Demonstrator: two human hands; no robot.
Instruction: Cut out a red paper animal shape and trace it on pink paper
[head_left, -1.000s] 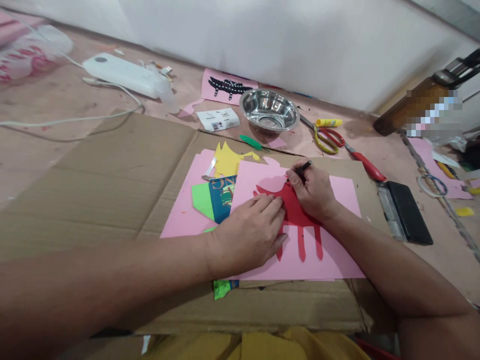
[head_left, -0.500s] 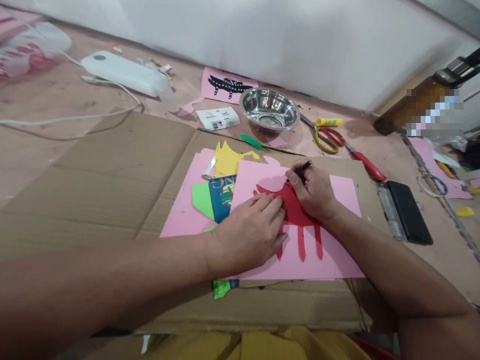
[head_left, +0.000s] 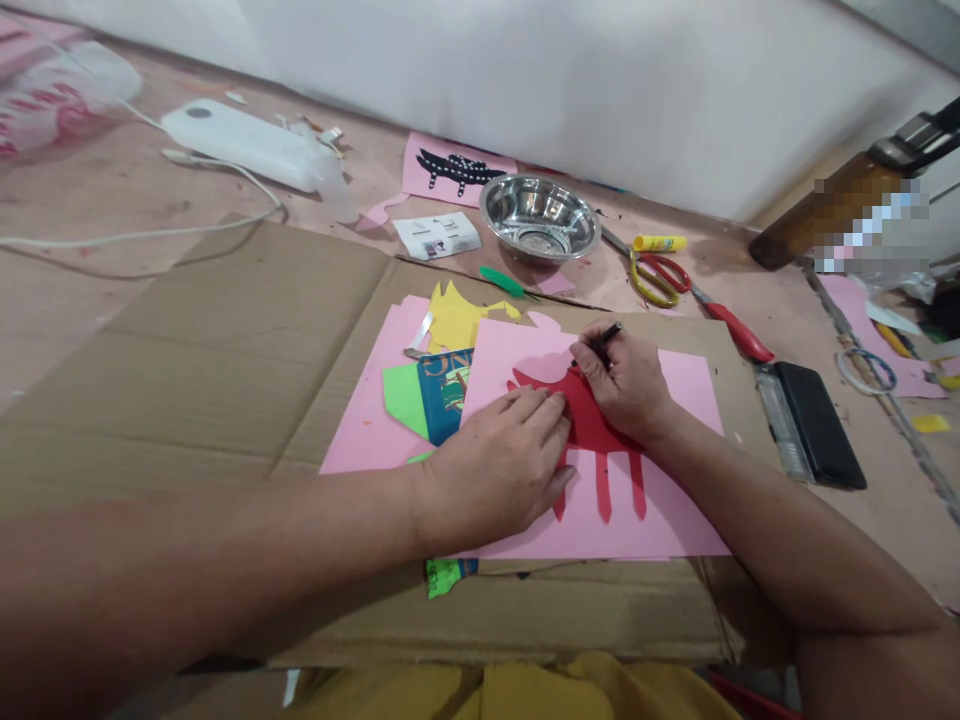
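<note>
A red animal-shaped paper cutout (head_left: 600, 425) with narrow legs lies on a pink sheet of paper (head_left: 679, 515). My left hand (head_left: 499, 465) rests flat across the cutout's left part, fingers stretched out, hiding some of it. In my right hand (head_left: 634, 385) is a dark pen (head_left: 611, 332), gripped between thumb and fingers at the cutout's upper edge. The tip is too small to make out. Under the sheet's left side are a yellow paper cutout (head_left: 454, 315), a green piece of paper (head_left: 405, 397) and a blue printed piece (head_left: 439, 395).
Cardboard (head_left: 315, 330) covers the work surface. Behind the paper stand a metal bowl (head_left: 538, 220), scissors (head_left: 652, 278), a glue stick (head_left: 658, 243) and a green tool (head_left: 501, 281). At right lie a red-handled tool (head_left: 739, 333), a black case (head_left: 817, 425) and a brown bottle (head_left: 825, 215).
Almost nothing differs. The pen and my right hand have shifted very slightly; my left hand stays in place on the red cutout.
</note>
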